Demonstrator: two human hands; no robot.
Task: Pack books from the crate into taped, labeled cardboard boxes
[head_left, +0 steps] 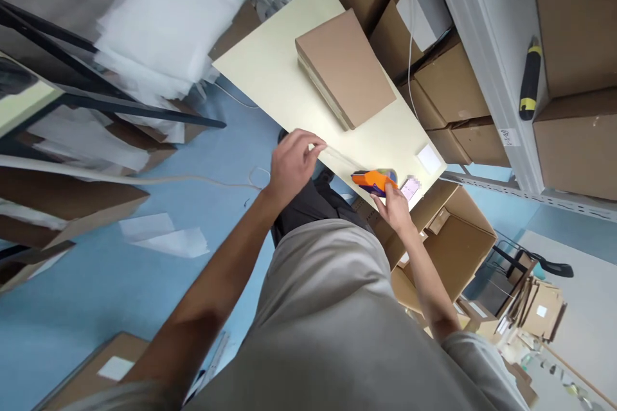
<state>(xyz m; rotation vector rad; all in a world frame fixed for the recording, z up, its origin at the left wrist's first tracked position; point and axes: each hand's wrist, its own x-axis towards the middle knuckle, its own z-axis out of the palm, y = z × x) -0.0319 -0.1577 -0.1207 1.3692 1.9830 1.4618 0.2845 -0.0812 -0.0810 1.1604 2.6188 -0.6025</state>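
Over the near edge of the pale table [270,77], my left hand [295,160] pinches the free end of a strip of clear tape [340,157]. The strip runs to an orange and blue tape dispenser [373,182], which my right hand [396,207] grips near the table's right end. A closed brown cardboard box [347,70] lies flat on the table beyond my hands. The tape is stretched between both hands and does not visibly touch the box.
A phone [410,188] and a white card [429,158] lie at the table's right end. An open carton [453,244] stands beside it. A shelf [496,64] with a black-yellow cutter [530,80] is at right. White foam sheets [173,19] are stacked upper left.
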